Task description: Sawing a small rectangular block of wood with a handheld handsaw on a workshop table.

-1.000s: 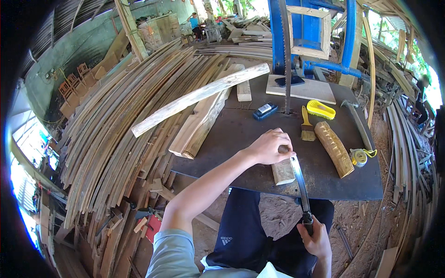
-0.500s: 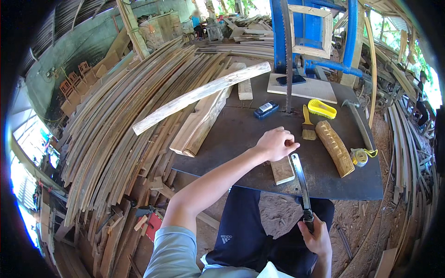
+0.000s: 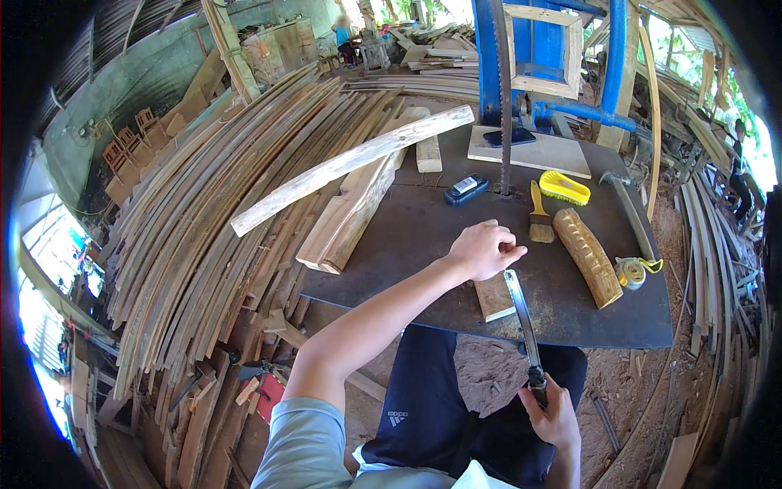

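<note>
My right hand (image 3: 552,416) grips the dark handle of a long, shiny metal blade (image 3: 521,310), which points up toward the table (image 3: 391,285). My left hand (image 3: 489,253) is closed, fingers curled, just above the blade's tip and over a short wooden block (image 3: 494,297) on the dark tabletop; what it holds, if anything, is hidden. Right of it lie a paintbrush (image 3: 539,224), a carved wooden piece (image 3: 586,257), a tape measure (image 3: 631,273), a yellow scrub brush (image 3: 564,187) and a hammer (image 3: 631,216). A dark blue object (image 3: 466,189) lies behind.
An upright saw blade (image 3: 505,147) on a blue machine (image 3: 611,57) rises from the table, beside a board (image 3: 562,155) with a phone. Loose timbers (image 3: 350,171) lie at the table's left. Long plank stacks (image 3: 187,228) flank it. Other people (image 3: 346,45) are in the background.
My left hand has lifted slightly from the blade's tip, leaving a small gap. The blade in my right hand has shifted slightly.
</note>
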Demonstrator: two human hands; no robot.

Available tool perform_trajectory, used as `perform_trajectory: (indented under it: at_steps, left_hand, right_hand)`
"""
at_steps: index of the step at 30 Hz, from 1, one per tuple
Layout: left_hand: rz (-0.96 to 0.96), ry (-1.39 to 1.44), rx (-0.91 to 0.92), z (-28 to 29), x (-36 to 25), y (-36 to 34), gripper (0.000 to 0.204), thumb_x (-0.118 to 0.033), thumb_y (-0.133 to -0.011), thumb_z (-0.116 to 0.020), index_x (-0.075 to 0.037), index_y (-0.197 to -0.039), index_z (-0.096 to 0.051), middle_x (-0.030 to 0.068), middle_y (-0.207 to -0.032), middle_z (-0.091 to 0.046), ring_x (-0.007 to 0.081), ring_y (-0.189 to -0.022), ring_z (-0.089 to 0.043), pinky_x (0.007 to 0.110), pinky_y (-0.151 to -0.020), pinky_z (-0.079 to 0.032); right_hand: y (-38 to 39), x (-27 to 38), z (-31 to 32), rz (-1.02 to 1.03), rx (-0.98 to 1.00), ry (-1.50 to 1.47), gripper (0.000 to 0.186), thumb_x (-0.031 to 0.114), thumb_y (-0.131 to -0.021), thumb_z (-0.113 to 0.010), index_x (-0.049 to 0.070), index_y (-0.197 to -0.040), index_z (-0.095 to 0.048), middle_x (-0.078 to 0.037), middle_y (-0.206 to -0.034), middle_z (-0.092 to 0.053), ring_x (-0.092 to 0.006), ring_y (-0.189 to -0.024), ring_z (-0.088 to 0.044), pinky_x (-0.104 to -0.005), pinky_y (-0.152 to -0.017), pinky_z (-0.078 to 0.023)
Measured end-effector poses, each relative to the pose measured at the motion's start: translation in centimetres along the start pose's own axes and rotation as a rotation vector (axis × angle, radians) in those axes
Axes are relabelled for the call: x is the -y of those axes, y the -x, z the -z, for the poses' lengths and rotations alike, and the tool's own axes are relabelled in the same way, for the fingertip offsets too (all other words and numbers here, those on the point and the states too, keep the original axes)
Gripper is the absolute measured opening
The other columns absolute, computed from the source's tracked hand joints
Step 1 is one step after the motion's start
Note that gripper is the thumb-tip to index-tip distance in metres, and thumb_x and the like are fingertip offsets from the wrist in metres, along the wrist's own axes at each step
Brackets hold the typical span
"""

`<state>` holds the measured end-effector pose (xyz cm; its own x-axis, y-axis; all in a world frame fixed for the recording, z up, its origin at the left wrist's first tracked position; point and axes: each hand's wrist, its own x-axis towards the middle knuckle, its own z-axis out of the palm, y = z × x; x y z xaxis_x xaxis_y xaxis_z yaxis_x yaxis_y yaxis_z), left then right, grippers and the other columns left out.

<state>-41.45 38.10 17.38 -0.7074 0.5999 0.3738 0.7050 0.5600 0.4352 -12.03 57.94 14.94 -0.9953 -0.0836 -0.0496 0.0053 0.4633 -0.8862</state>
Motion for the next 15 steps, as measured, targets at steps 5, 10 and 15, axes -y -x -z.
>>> perform_trajectory:
  at_steps: [5,10,15]
  left_hand:
    - [0.0,-0.006,-0.005,-0.1,0.0,-0.1,0.044,-0.044,-0.103,-0.07,-0.007,-0.078,-0.074,0.005,-0.08,-0.07,0.0259,-0.088,-0.067,0.043,-0.081,-0.056]
    - [0.035,-0.004,0.012,0.1,-0.2,-0.1,0.045,-0.045,-0.102,-0.071,-0.007,-0.078,-0.075,0.0051,-0.081,-0.071,0.0262,-0.088,-0.067,0.043,-0.081,-0.056]
    - [0.082,-0.033,0.064,0.6,-0.5,-0.4,0.043,-0.049,-0.101,-0.069,-0.01,-0.087,-0.082,0.0069,-0.092,-0.079,0.0284,-0.098,-0.073,0.045,-0.087,-0.061]
  right_hand:
    - [0.0,0.5,0.0,0.03,-0.013,-0.018,0.024,0.02,-0.104,-0.071,-0.003,-0.108,-0.065,-0.018,-0.079,-0.073,-0.0337,-0.064,-0.072,-0.0408,-0.057,-0.049]
    - [0.0,0.9,0.1,0.018,-0.011,-0.019,0.024,0.02,-0.105,-0.071,-0.003,-0.108,-0.065,-0.019,-0.08,-0.074,-0.0333,-0.066,-0.074,-0.0398,-0.058,-0.05]
    - [0.0,0.5,0.2,-0.042,0.017,0.006,0.026,0.022,-0.105,-0.07,-0.003,-0.108,-0.065,-0.02,-0.081,-0.074,-0.0361,-0.07,-0.075,-0.0404,-0.061,-0.052]
